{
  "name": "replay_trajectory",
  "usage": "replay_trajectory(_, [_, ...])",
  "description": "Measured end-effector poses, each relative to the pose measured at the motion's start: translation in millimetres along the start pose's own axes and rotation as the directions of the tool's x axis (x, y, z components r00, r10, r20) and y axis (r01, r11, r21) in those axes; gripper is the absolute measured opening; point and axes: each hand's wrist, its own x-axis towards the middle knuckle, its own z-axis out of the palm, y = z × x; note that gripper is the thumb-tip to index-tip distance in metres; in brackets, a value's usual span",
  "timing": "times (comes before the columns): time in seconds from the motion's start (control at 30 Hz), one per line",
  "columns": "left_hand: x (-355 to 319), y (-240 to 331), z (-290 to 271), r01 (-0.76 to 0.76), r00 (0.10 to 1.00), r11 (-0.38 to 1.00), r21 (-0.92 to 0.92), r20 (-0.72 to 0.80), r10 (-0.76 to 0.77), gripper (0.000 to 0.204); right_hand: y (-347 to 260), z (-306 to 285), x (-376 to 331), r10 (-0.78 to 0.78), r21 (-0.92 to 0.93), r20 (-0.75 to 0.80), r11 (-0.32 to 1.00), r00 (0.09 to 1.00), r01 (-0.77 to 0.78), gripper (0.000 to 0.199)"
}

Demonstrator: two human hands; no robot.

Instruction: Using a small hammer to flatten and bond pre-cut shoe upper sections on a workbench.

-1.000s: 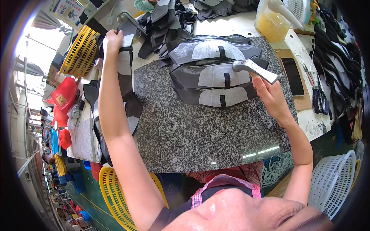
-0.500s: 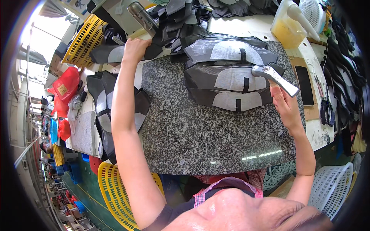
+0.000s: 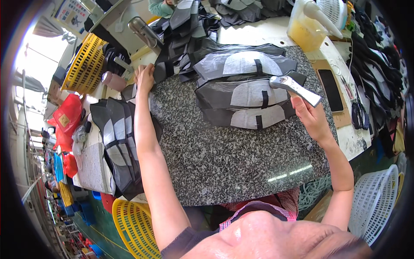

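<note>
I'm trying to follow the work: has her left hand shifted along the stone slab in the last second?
Cannot tell. The left hand stays at the far left corner of the granite slab, on dark cut pieces; the head camera moved, so small shifts cannot be judged.

Two yellow baskets (image 3: 86, 64), perhaps two white (image 3: 373, 207).

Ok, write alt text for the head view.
Seen from above, a person's right hand holds a metal-headed hammer over stacked grey and black fabric pieces on a speckled granite slab. The left hand reaches to black pieces at the slab's far left corner.
</note>
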Motion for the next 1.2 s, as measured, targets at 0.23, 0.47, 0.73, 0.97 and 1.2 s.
replay_trajectory(0.23, [12, 123, -68, -0.065, 0.853, 0.998, -0.013, -0.520, 0.049, 0.032, -3, 1, 3, -0.089, -0.055, -0.040, 0.995, 0.995, 0.087, 0.041])
replay_trajectory(0.47, [-7, 336, -137, -0.613, 0.784, 0.627, -0.481, -0.269, 0.560, 0.031, -9, -5, 7, -0.030, -0.089, 0.018, 0.996, 0.999, 0.032, 0.036])
replay_trajectory(0.73, [0, 400, -120, -0.680, 0.713, 0.719, -0.144, 0.096, 0.694, 0.039, -17, -1, 10, -0.046, -0.118, 0.095, 0.991, 0.994, 0.057, 0.037])
replay_trajectory(0.97, [-37, 359, -233, -0.289, 0.920, 0.709, -0.643, -0.392, 0.020, 0.040, -8, -4, 11, -0.041, -0.062, 0.095, 0.997, 0.995, 0.047, 0.047])
replay_trajectory(1.2, [-170, 317, -255, -0.361, 0.840, 0.716, -0.598, 0.126, 0.528, 0.022, -6, -16, -1, -0.162, -0.095, 0.011, 0.982, 0.987, 0.162, 0.043])
